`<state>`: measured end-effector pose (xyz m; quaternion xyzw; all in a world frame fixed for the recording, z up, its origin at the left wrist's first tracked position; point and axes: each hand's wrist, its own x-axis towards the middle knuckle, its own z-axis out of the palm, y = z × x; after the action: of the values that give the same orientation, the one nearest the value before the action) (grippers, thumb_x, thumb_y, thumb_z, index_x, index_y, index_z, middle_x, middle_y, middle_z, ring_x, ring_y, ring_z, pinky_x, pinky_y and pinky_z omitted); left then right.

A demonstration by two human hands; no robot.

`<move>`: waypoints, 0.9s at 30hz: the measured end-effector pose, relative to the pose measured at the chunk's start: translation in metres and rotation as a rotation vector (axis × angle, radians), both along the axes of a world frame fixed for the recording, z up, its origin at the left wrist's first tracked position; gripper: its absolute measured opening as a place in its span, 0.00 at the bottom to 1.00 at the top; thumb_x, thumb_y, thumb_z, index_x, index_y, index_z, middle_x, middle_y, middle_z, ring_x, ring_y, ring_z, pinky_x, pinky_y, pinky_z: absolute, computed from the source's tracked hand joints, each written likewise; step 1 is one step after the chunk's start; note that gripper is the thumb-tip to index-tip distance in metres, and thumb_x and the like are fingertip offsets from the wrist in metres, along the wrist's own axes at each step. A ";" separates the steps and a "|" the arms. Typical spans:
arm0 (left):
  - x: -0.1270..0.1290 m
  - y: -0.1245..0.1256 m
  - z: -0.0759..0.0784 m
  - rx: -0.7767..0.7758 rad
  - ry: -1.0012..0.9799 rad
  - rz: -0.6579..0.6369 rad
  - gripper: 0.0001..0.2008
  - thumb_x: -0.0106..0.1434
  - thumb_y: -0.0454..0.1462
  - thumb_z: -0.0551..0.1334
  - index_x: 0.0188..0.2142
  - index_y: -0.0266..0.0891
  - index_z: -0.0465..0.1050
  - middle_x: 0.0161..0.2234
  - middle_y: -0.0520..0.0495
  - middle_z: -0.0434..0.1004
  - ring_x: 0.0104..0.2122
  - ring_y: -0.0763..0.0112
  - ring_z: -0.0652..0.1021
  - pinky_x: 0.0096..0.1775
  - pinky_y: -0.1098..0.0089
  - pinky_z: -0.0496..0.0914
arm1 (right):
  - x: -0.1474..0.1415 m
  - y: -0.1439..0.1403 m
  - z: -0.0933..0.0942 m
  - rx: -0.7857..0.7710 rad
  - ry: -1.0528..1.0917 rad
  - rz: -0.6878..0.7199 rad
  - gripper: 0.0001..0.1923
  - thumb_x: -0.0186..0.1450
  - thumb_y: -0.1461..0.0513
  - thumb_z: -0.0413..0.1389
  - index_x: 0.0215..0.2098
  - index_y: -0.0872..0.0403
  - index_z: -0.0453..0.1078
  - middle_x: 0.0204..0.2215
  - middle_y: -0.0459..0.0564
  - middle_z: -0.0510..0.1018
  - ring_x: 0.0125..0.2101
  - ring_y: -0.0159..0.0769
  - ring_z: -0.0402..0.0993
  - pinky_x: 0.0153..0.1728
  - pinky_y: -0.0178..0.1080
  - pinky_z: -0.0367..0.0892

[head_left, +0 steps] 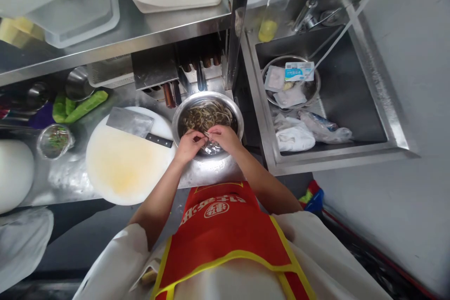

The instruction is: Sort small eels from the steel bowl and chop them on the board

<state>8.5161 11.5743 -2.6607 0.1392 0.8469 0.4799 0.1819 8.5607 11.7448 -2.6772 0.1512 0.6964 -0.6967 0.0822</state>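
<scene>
1. in the steel bowl [183, 111], just right of the cutting board [119, 168], left hand [189, 144] and right hand [225, 137] pinch one thin strand [207, 135].
2. the wet strand may slip; the cleaver [135, 124] on the board lies near the left wrist.

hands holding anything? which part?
Both the left hand and right hand pinch something thin over the round steel bowl of dark strands; which part cannot be told.

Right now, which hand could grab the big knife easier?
Probably the left hand: the cleaver lies on the cutting board just to its left, while the right hand sits farther away over the bowl.
</scene>
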 end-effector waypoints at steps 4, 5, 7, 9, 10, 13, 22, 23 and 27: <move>-0.013 0.000 0.011 0.115 0.009 -0.145 0.17 0.57 0.42 0.67 0.45 0.40 0.79 0.48 0.43 0.78 0.48 0.60 0.76 0.51 0.65 0.69 | 0.004 0.012 0.025 0.040 0.002 0.116 0.05 0.59 0.63 0.60 0.34 0.55 0.75 0.23 0.43 0.78 0.22 0.30 0.74 0.28 0.33 0.69; -0.016 0.002 0.014 0.154 -0.043 -0.232 0.17 0.58 0.43 0.67 0.46 0.41 0.79 0.47 0.44 0.79 0.48 0.60 0.77 0.51 0.65 0.69 | 0.005 0.016 0.034 0.067 0.022 0.163 0.05 0.59 0.63 0.60 0.34 0.55 0.75 0.22 0.42 0.78 0.22 0.30 0.74 0.27 0.33 0.68; -0.018 0.005 0.018 0.213 -0.158 -0.391 0.17 0.61 0.47 0.64 0.43 0.40 0.81 0.41 0.45 0.82 0.42 0.61 0.79 0.47 0.66 0.71 | 0.005 0.025 0.053 0.119 0.072 0.238 0.04 0.59 0.63 0.60 0.33 0.55 0.76 0.21 0.42 0.77 0.22 0.30 0.73 0.26 0.32 0.67; -0.019 0.008 0.022 0.251 -0.226 -0.456 0.18 0.62 0.50 0.63 0.38 0.39 0.82 0.35 0.46 0.83 0.36 0.63 0.79 0.43 0.67 0.72 | 0.004 0.035 0.072 0.153 0.109 0.288 0.05 0.59 0.63 0.60 0.34 0.54 0.76 0.22 0.42 0.77 0.23 0.30 0.72 0.26 0.32 0.65; -0.019 0.009 0.023 0.267 -0.241 -0.450 0.18 0.62 0.51 0.63 0.36 0.38 0.82 0.34 0.46 0.83 0.35 0.64 0.79 0.41 0.67 0.72 | 0.003 0.039 0.080 0.164 0.120 0.307 0.05 0.59 0.63 0.60 0.34 0.54 0.76 0.22 0.42 0.78 0.23 0.30 0.72 0.26 0.33 0.65; -0.017 0.008 0.027 0.322 -0.276 -0.390 0.19 0.61 0.52 0.64 0.33 0.38 0.82 0.33 0.45 0.82 0.35 0.64 0.79 0.42 0.67 0.72 | -0.002 0.048 0.099 0.238 0.151 0.340 0.05 0.58 0.65 0.59 0.33 0.54 0.77 0.22 0.42 0.77 0.22 0.29 0.71 0.26 0.33 0.64; -0.013 0.007 0.031 0.444 -0.345 -0.274 0.17 0.52 0.48 0.72 0.33 0.37 0.80 0.28 0.48 0.80 0.29 0.68 0.78 0.36 0.68 0.72 | -0.009 0.040 0.126 0.506 0.277 0.392 0.08 0.58 0.68 0.57 0.33 0.53 0.77 0.26 0.42 0.77 0.28 0.31 0.71 0.33 0.35 0.63; -0.012 0.008 0.031 0.462 -0.357 -0.250 0.18 0.50 0.48 0.73 0.33 0.37 0.79 0.26 0.49 0.79 0.27 0.69 0.77 0.34 0.69 0.72 | -0.010 0.038 0.128 0.518 0.284 0.392 0.08 0.58 0.68 0.57 0.33 0.54 0.77 0.26 0.42 0.77 0.28 0.31 0.71 0.33 0.35 0.63; -0.010 0.009 0.031 0.549 -0.408 -0.216 0.19 0.49 0.48 0.73 0.32 0.36 0.77 0.24 0.50 0.77 0.26 0.71 0.77 0.33 0.69 0.72 | -0.015 0.033 0.130 0.510 0.273 0.381 0.06 0.58 0.67 0.57 0.32 0.55 0.76 0.24 0.42 0.75 0.26 0.30 0.69 0.30 0.34 0.62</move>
<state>8.5065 11.5832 -2.6299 0.1729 0.6129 0.6857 0.3525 8.5458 11.7782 -2.5473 -0.0604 0.8685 -0.4860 0.0762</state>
